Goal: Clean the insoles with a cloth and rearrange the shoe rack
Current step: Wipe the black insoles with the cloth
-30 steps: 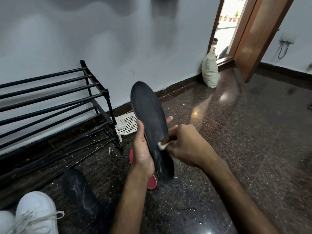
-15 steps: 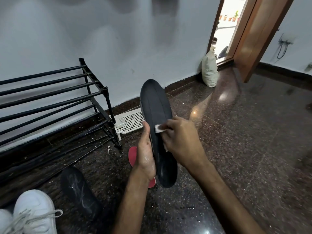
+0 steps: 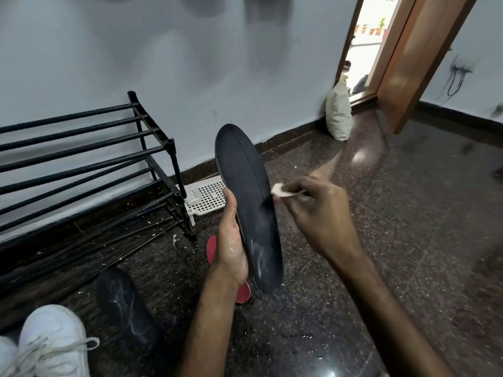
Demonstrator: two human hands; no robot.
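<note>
The left hand (image 3: 231, 240) grips a black insole (image 3: 245, 186) by its left edge, toe up, above the floor (image 3: 353, 295) near the rack (image 3: 81, 159). White smears streak its heel end. The right hand (image 3: 318, 213) pinches a small white cloth (image 3: 281, 190) beside the insole's right edge. A second insole (image 3: 128, 308), also smeared, lies on the floor by a white shoe (image 3: 51, 341).

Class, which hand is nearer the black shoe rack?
Left. The left hand holds the insole just right of the shoe rack; the right hand, pinching the cloth, is beyond the insole.
</note>
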